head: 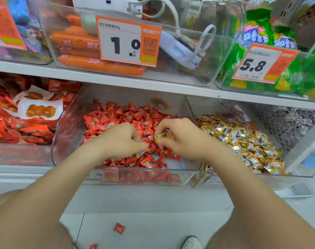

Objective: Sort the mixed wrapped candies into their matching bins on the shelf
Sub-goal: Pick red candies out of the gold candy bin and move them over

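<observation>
On the floor (153,227) nearest the person lies a stray red candy (119,228), with a white shoe (191,242) to its right. Both forearms reach into the clear middle bin (149,177). The left hand (122,139) has its fingers curled, tips pressed down among the red candies (117,115); I cannot tell whether it holds one. The right hand (182,139) pinches a gold-and-blue wrapped candy (160,136) between thumb and fingertips, just above the red heap. The right bin (243,180) beside it holds the gold candies (243,133). Beyond, on the upper shelf (117,79), orange sausages (99,64) lie behind a price tag (128,40).
</observation>
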Action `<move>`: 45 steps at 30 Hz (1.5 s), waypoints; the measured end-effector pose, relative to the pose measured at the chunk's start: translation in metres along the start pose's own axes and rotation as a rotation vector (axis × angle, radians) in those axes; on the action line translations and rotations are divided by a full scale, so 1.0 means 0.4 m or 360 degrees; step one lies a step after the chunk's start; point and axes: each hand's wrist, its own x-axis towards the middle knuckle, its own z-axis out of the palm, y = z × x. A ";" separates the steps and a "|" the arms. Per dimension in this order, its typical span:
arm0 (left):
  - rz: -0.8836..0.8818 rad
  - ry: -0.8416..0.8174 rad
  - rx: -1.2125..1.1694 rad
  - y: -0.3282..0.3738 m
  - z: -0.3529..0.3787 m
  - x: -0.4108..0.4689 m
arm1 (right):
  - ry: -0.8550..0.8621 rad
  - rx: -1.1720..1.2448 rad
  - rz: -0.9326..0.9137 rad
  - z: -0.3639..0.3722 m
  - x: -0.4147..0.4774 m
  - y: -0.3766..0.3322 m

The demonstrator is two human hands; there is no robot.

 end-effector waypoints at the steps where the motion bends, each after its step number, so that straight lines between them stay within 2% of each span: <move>1: 0.0003 0.0004 -0.0114 0.008 0.001 -0.001 | 0.0120 0.0157 0.0007 -0.008 -0.017 -0.003; 3: 0.0035 -0.0056 -0.0387 0.029 0.011 -0.008 | 0.0371 0.0396 -0.0006 -0.024 -0.058 -0.002; 5: 0.0075 -0.0091 -0.0691 0.051 0.029 -0.019 | 0.0607 0.0469 0.0062 -0.037 -0.095 0.018; 7: 0.0113 -0.0082 -0.0886 0.075 0.051 -0.028 | 0.0731 0.0419 0.0293 -0.049 -0.128 0.065; 9: 0.0171 -0.0033 -0.0917 0.108 0.073 -0.039 | 0.0776 0.0242 0.0566 -0.064 -0.159 0.144; 11: 0.0247 0.0088 -0.0845 0.142 0.093 -0.050 | 0.0777 -0.0018 0.0746 -0.078 -0.178 0.235; 12: 0.0315 0.0169 -0.0787 0.159 0.105 -0.053 | 0.0692 -0.0121 0.0817 -0.083 -0.188 0.279; 14: 0.0491 0.0333 -0.0640 0.195 0.130 -0.061 | 0.0353 -0.0302 0.0902 -0.084 -0.210 0.343; 16: 0.0638 0.0440 -0.0446 0.232 0.153 -0.060 | 0.0110 -0.0329 0.0861 -0.069 -0.233 0.387; 18: 0.0777 0.0494 -0.0251 0.266 0.178 -0.048 | 0.0114 -0.0295 0.0835 -0.066 -0.251 0.425; 22: 0.1094 0.0582 0.0135 0.356 0.226 -0.006 | 0.0212 -0.0473 0.1011 -0.086 -0.262 0.488; 25: 0.1081 0.0625 0.0338 0.442 0.258 0.057 | 0.0363 -0.0316 0.0960 -0.096 -0.267 0.495; 30: 0.0775 0.0508 0.0314 0.550 0.313 0.219 | 0.1192 0.0108 0.0840 -0.133 -0.317 0.491; 33: 0.0607 0.0071 0.0500 0.561 0.332 0.288 | 0.1249 0.0273 0.0929 -0.139 -0.351 0.469; 35: 0.0615 -0.0009 0.0709 0.553 0.329 0.286 | 0.1215 0.0323 0.0911 -0.134 -0.363 0.448; 37: 0.0827 0.0164 0.0806 0.548 0.313 0.245 | 0.1168 0.0345 0.0878 -0.134 -0.365 0.420; 40: 0.1079 0.0553 0.0749 0.498 0.261 0.142 | 0.1053 0.0407 0.0737 -0.129 -0.338 0.334; 42: 0.1068 0.0756 0.0616 0.433 0.224 0.070 | 0.0978 0.0439 0.0577 -0.117 -0.306 0.258; 45: 0.0860 0.0940 0.0531 0.303 0.171 -0.010 | 0.0888 0.0362 0.0251 -0.077 -0.245 0.139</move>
